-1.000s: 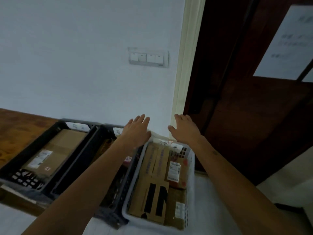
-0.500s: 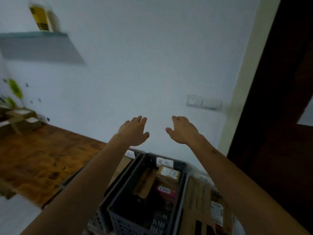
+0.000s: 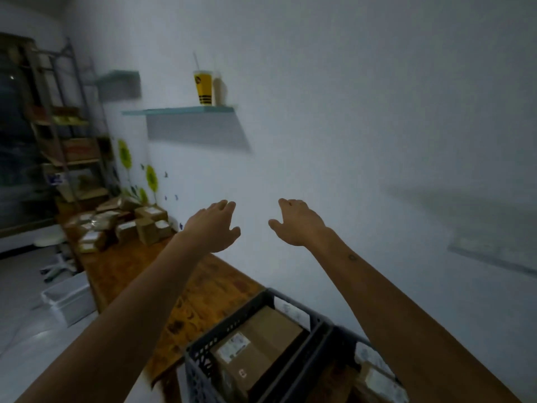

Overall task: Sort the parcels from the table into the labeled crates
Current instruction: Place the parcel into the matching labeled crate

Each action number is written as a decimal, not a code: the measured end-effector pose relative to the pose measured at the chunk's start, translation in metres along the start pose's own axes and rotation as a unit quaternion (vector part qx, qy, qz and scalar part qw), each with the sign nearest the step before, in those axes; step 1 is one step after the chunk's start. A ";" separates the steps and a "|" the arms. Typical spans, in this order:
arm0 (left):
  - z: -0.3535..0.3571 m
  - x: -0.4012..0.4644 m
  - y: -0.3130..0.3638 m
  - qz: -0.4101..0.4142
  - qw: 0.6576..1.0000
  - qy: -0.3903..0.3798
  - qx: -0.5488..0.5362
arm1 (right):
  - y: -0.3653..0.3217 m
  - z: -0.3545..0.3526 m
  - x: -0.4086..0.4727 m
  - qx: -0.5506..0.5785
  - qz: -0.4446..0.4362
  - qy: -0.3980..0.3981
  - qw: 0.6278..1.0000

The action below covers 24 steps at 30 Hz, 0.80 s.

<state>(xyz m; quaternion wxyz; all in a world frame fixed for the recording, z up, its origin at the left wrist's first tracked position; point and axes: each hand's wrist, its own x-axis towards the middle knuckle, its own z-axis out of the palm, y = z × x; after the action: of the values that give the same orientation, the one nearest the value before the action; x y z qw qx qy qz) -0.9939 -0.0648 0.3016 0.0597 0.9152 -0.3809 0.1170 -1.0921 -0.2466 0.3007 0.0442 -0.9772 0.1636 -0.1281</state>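
My left hand (image 3: 213, 226) and my right hand (image 3: 297, 222) are stretched out in front of me in the air, palms down, fingers relaxed, holding nothing. A heap of brown cardboard parcels (image 3: 122, 225) with white labels lies at the far left end of the long wooden table (image 3: 139, 266), well beyond my hands. Below my arms a dark grey crate (image 3: 232, 324) holds a large brown box (image 3: 258, 347) with a white label. A second dark crate (image 3: 345, 341) beside it on the right is partly hidden by my right arm.
A white bin (image 3: 68, 298) stands on the floor left of the table, near a white stool (image 3: 50, 242). A metal rack (image 3: 64, 126) with boxes is at the far left. A wall shelf (image 3: 180, 110) carries a yellow cup (image 3: 203, 87).
The view has swung left, away from the door and the white basket toward the table's far end. The parcel heap, rack and shelf came into sight. Both hands stay raised and hold nothing.
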 end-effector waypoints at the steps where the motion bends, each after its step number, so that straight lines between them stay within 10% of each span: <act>1: -0.001 0.006 -0.012 -0.011 1.000 0.007 0.002 | -0.009 0.002 0.016 -0.001 -0.013 0.000 1.000; 24: -0.021 0.066 -0.475 -0.161 0.986 0.033 -0.013 | -0.406 0.093 0.313 0.030 -0.148 0.012 0.988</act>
<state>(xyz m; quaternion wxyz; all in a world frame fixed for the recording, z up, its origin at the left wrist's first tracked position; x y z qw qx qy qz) -0.6143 0.2283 0.3296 0.1025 0.9594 -0.2278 0.1309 -0.6560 0.0368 0.3375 0.0516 -0.9873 0.0134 -0.1495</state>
